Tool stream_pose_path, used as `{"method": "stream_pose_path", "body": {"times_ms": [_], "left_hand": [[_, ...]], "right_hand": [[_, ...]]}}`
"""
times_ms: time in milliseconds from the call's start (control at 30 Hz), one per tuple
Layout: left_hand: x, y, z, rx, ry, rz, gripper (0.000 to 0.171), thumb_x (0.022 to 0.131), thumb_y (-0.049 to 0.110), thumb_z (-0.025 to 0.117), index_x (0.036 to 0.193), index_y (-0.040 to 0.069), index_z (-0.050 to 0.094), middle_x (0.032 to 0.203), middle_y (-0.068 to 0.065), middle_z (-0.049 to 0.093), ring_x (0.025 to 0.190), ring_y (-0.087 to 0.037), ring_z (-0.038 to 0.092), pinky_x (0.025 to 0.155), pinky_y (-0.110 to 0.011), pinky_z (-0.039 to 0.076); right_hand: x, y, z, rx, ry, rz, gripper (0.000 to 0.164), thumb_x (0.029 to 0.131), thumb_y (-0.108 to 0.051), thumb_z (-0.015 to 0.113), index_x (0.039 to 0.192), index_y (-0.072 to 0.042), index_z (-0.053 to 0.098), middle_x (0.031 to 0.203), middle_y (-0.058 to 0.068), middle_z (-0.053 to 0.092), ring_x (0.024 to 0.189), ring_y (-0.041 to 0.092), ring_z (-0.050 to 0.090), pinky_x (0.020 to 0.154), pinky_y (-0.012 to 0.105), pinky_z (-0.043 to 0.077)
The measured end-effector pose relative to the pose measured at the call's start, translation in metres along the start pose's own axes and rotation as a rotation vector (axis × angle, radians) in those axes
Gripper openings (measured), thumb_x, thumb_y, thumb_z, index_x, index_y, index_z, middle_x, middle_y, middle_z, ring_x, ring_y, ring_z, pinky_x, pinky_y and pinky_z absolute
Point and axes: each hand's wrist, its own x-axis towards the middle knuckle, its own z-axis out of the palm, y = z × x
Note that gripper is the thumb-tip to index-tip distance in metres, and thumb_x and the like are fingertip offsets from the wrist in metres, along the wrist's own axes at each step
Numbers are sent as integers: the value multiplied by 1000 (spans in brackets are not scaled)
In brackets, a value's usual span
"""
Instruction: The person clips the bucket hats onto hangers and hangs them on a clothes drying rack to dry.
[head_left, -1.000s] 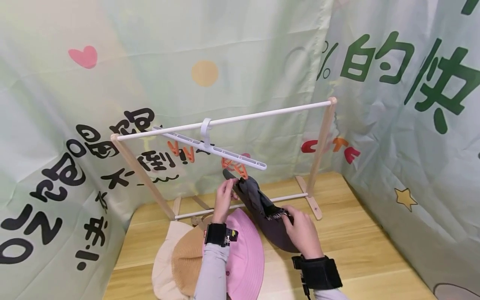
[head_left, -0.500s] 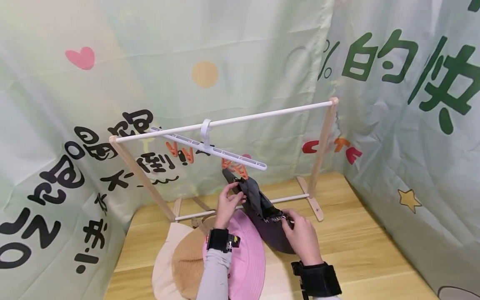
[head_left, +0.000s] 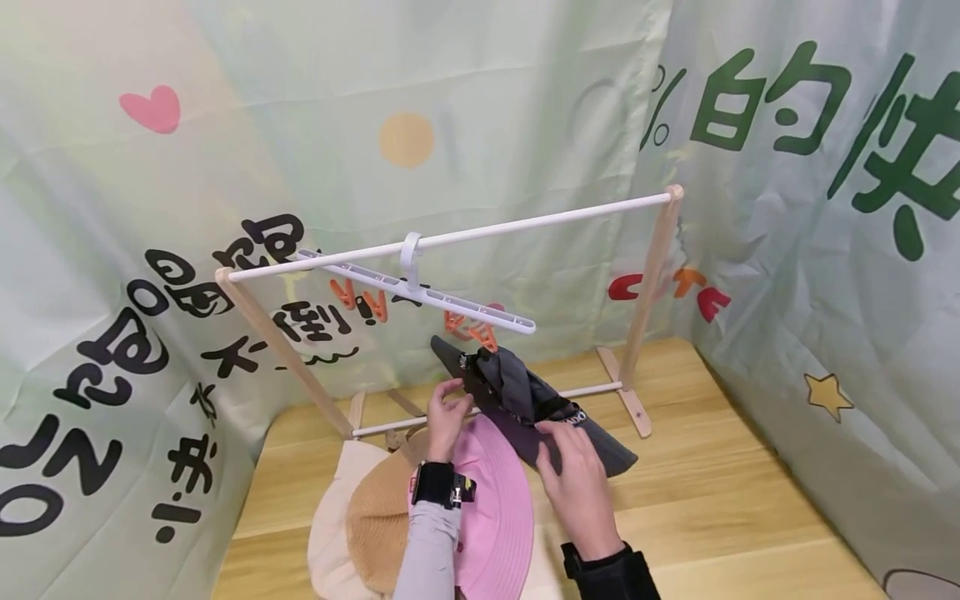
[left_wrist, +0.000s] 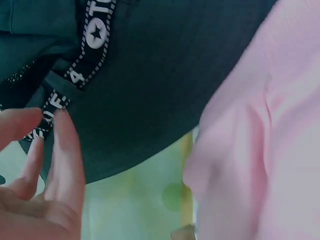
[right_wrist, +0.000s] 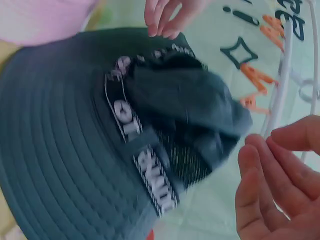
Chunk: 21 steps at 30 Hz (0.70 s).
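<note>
A dark grey bucket hat (head_left: 517,392) with a lettered black band hangs tilted from an orange clip (head_left: 483,332) on a white clip hanger (head_left: 420,292). The hanger hooks over the white rail (head_left: 540,221) of a small wooden rack. My left hand (head_left: 446,410) reaches up under the hat, and its straight fingers (left_wrist: 60,145) touch the brim by the band. Just below the hat's brim, my right hand (head_left: 566,467) hovers with relaxed fingers (right_wrist: 270,175) that hold nothing. In the right wrist view the dark hat (right_wrist: 65,150) fills the frame.
A pink bucket hat (head_left: 491,500) lies on the wooden table (head_left: 712,500) under my left forearm, overlapping a straw hat (head_left: 375,517) and a cream one (head_left: 330,517). More orange clips (head_left: 360,300) hang on the hanger. Printed green cloth walls close in behind and on both sides.
My right hand has let go of the dark hat and drawn back. My left hand has dropped from the clip to the brim. The hat now hangs from the clip.
</note>
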Motion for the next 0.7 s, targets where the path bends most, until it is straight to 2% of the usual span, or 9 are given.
{"method": "stream_pose_path", "body": {"times_ms": [67, 133, 233, 333, 467, 700], "left_hand": [[0, -3, -4, 83, 34, 3, 36, 90, -11, 66, 125, -16, 59, 127, -35, 63, 100, -40, 72, 82, -32, 60], [-1, -4, -8, 133, 62, -12, 33, 89, -12, 65, 121, -17, 61, 122, -36, 65, 109, -48, 68, 88, -40, 60], [-3, -5, -14, 202, 98, -52, 31, 88, -13, 65, 118, -17, 62, 117, -36, 66, 110, -49, 65, 92, -48, 59], [-6, -6, -22, 264, 96, -76, 30, 88, -11, 65, 118, -18, 63, 117, -35, 66, 109, -48, 65, 92, -51, 58], [-8, -11, -32, 345, 50, -97, 31, 89, -6, 66, 118, -17, 64, 116, -34, 68, 106, -44, 67, 94, -47, 57], [-17, -13, -50, 517, -96, -107, 33, 93, 6, 68, 116, -17, 66, 106, -29, 70, 98, -39, 67, 91, -49, 55]], "right_hand": [[-5, -2, 7, 0, -20, -22, 29, 81, 11, 78, 107, -1, 73, 100, 8, 73, 89, 22, 65, 75, 39, 56], [-11, -3, 15, 2, -60, -31, 29, 80, 10, 79, 106, -2, 73, 98, 6, 72, 88, 20, 65, 76, 37, 56], [-23, -5, 27, -2, -141, -15, 27, 81, 8, 78, 105, -3, 72, 98, 4, 72, 88, 19, 66, 76, 37, 57], [-34, -7, 38, -5, -227, 12, 24, 83, 5, 78, 104, -5, 72, 99, 3, 72, 89, 19, 67, 76, 38, 58], [-51, -9, 52, -6, -308, 14, 22, 83, 3, 77, 104, -4, 72, 102, 6, 73, 94, 22, 69, 81, 40, 59], [-81, -6, 76, -80, -368, -169, 32, 76, -5, 84, 104, -2, 70, 98, 7, 70, 91, 26, 67, 80, 38, 57]]}}
